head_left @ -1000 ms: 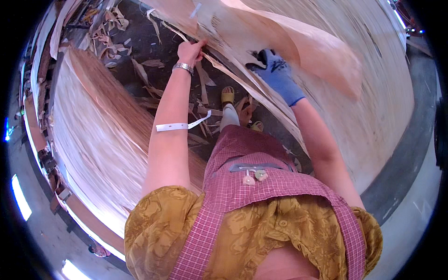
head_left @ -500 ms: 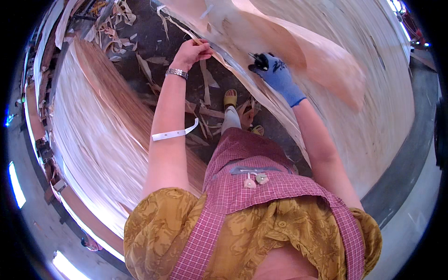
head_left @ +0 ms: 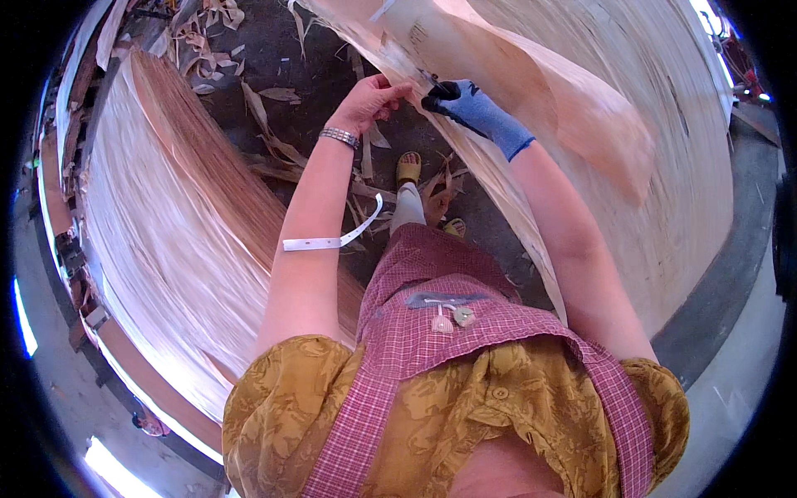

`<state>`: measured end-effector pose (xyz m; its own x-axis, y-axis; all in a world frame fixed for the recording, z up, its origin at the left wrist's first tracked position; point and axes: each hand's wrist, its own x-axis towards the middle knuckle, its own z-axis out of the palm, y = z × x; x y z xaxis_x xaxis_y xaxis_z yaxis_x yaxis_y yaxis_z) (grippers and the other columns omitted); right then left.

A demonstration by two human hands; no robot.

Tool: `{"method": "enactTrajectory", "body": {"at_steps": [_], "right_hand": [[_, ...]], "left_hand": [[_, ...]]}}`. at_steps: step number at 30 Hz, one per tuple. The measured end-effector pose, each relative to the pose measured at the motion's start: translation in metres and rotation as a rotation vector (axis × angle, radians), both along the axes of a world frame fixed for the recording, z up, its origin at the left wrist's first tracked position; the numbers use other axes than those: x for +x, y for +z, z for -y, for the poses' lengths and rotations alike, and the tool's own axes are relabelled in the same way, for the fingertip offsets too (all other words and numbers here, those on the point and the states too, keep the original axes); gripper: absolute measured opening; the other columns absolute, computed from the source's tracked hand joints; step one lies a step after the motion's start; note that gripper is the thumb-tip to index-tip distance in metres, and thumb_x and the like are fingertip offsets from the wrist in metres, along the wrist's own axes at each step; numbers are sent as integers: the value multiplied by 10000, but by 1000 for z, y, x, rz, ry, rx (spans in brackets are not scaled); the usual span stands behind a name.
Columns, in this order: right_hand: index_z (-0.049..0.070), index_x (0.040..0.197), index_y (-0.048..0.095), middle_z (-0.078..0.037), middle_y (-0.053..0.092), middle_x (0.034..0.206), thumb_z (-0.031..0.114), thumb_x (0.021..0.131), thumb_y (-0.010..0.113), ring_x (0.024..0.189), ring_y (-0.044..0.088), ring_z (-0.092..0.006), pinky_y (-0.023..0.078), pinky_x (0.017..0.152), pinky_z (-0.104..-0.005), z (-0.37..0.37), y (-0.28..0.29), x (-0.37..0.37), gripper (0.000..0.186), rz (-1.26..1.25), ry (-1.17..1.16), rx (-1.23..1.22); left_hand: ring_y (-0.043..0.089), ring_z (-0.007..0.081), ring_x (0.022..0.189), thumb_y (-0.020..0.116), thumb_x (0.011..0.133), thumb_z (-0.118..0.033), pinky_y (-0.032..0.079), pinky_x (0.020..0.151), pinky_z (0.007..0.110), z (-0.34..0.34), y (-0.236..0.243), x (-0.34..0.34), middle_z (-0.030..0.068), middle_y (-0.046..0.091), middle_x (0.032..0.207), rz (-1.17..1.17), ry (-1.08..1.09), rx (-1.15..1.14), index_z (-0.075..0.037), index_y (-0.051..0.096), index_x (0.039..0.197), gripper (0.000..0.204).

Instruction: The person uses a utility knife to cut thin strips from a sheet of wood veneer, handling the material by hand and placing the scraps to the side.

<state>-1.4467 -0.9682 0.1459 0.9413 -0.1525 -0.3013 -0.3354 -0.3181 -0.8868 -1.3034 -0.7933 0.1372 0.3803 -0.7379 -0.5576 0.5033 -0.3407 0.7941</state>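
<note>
A large pale wood veneer sheet [head_left: 515, 178] lies on the stack at right, its ragged edge slanting down in front of me. My left hand [head_left: 375, 103] is bare, with thumb and fingers pinched at that edge. Close beside it, my right hand [head_left: 469, 112] wears a blue glove with black on the fingers. Its fingers are closed around a small dark tool [head_left: 428, 77] with a thin tip, lying over the veneer near the left fingertips. The glove hides most of this tool, so its kind is unclear. A curled veneer flap [head_left: 573, 116] rises beyond the right hand.
Another tall veneer stack [head_left: 158, 224] with a brown side stands at left. Torn veneer scraps [head_left: 270, 124] litter the dark floor [head_left: 320, 70] between the stacks, around my feet. A loose white strap [head_left: 311, 244] hangs across my left forearm.
My right hand has moved left and slightly up along the veneer edge, close to my left hand. The left hand has shifted right. The veneer edge between them has shifted too.
</note>
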Motion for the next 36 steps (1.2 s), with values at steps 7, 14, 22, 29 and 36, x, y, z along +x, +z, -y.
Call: {"method": "enactTrajectory", "body": {"at_steps": [7,14,22,29,36], "right_hand": [[21,940,643,-214,663,929,442,794,669,909,624,-383,489,773,-459,1,9,-4,446,-77,-74,-528],[75,1083,537,-170,606,1079,446,782,699,926,626,-373,492,809,-486,-19,7,-53,504,-169,-106,-792],[46,1009,608,-157,661,951,338,786,724,879,646,-320,498,769,-422,-34,25,-51,385,-33,-242,-457],[-16,1142,588,-39,660,1038,48,816,698,948,588,-95,471,884,-269,-131,39,-34,350,250,109,684],[7,1141,580,-36,652,1052,102,816,719,932,585,-100,475,872,-280,-154,36,-57,365,49,3,901]], "left_hand": [[545,56,580,724,842,-245,390,457,205,13,-23,-3,-12,636,744,309,110,142,-57,662,902,207],[528,70,532,780,767,-250,413,452,220,26,-42,-11,3,627,720,594,253,120,-5,656,886,299],[540,88,553,828,703,-254,434,453,238,22,-65,-2,22,618,705,862,378,287,20,639,883,378],[634,166,756,906,586,-277,497,676,294,14,-74,30,97,697,908,567,216,354,61,662,981,574],[598,148,684,919,536,-412,485,629,306,22,-54,20,109,678,801,552,161,449,102,641,891,684]]}}
